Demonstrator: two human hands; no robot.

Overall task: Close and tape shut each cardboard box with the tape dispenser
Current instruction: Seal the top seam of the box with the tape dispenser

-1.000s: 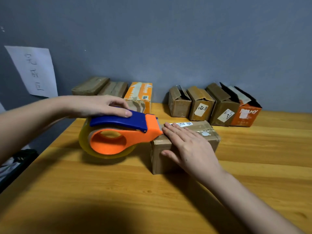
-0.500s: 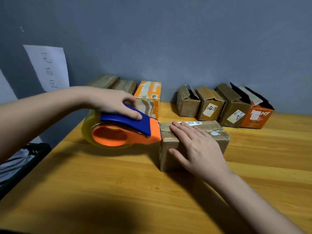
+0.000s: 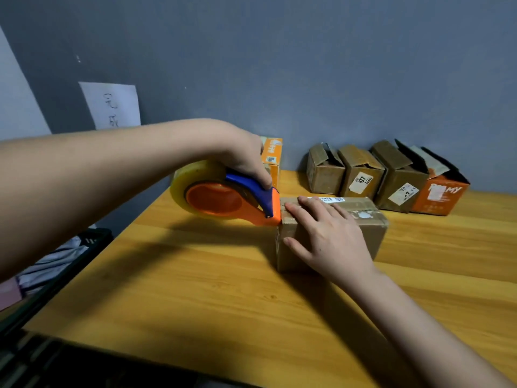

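**Tape run ends at the box's left edge**

The person stands at a wooden table w/ one small cardboard box in front of them, flaps down. The right hand lies flat over the box top, fingers straight and spread, thumb down the near side. I read that as pinning: it stops the flaps springing up and stops the light box skating while the tape pulls.

The left hand grips the tape dispenser from above, fingers curled round the blue handle. The orange nose butts against the box's upper left edge, right by the other hand's fingertips. The clear roll hangs out to the left, off the box, so the cutter end looks to be the only part touching. That tilt suits either starting a strip or snapping one off at the corner; glossy tape seems to lie along the top already, but the sheen is too faint to be sure.

At the back, vs. the grey wall, four boxes stand in a row w/ flaps up: three brown boxes and an orange box. Prob. the queue waiting for tape. Further left sits an orange-topped box, half hidden behind the wrist, closed, apart from the open ones. A paper sign w/ handwriting hangs on the wall above that side, perhaps marking the done pile.
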